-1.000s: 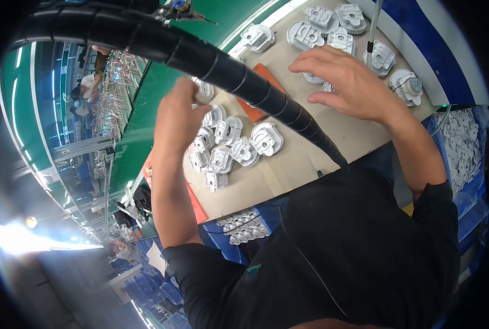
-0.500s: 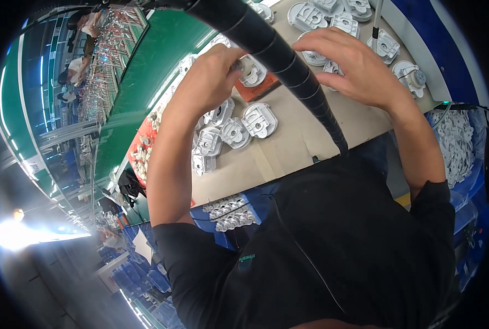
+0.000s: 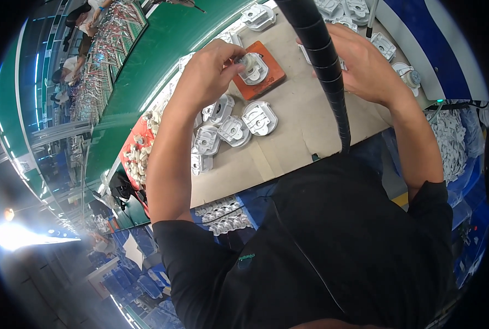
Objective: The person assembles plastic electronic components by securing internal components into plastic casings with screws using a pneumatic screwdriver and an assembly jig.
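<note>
Upper centre: the left hand [image 3: 216,68] has moved rightward, and its fingers now pinch a white part [image 3: 257,72], resting on the orange block [image 3: 273,68]. Upper right: a black hose [image 3: 317,41] hides the right hand's [image 3: 368,71] fingers; state unclear.

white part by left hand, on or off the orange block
Apparently on: the white part lies over the orange block, left hand at its edge.
</note>
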The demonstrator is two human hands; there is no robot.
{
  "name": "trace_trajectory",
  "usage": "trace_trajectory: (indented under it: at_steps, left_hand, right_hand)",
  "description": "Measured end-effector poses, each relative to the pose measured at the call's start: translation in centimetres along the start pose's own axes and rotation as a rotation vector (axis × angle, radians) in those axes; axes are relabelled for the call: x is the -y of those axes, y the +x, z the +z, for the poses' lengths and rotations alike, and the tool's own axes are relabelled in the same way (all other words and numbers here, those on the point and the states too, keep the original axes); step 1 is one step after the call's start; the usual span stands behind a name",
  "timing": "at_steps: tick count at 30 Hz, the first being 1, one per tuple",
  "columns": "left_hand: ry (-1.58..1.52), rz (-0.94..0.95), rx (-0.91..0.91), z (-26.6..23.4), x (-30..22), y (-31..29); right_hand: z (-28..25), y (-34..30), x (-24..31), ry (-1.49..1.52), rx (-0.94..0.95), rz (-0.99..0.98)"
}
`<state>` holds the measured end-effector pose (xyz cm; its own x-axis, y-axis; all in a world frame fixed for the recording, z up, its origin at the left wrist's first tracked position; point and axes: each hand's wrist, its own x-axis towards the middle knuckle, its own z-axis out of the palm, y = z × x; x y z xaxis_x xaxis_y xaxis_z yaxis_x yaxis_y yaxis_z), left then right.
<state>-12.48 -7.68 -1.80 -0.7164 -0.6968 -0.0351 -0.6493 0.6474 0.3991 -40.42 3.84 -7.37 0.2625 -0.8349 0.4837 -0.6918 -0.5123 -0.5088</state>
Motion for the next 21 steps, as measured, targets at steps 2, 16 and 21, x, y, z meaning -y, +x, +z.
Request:
trace_trajectory:
  at_steps: [2,16,21]
  left_hand:
    - [0.0,0.011,0.005,-0.5,0.1,-0.1]
    - [0.137,0.027,0.011,1.1,0.5,-0.1]
    - [0.066,0.021,-0.102,2.3,0.4,-0.7]
  right_hand:
    - [0.0,0.0,0.1,-0.017,-0.001,-0.002]
    - [-0.2,1.3,0.9,-0.064,-0.032,-0.009]
    - [-1.9,5.4,3.1,0.072,-0.246,-0.023]
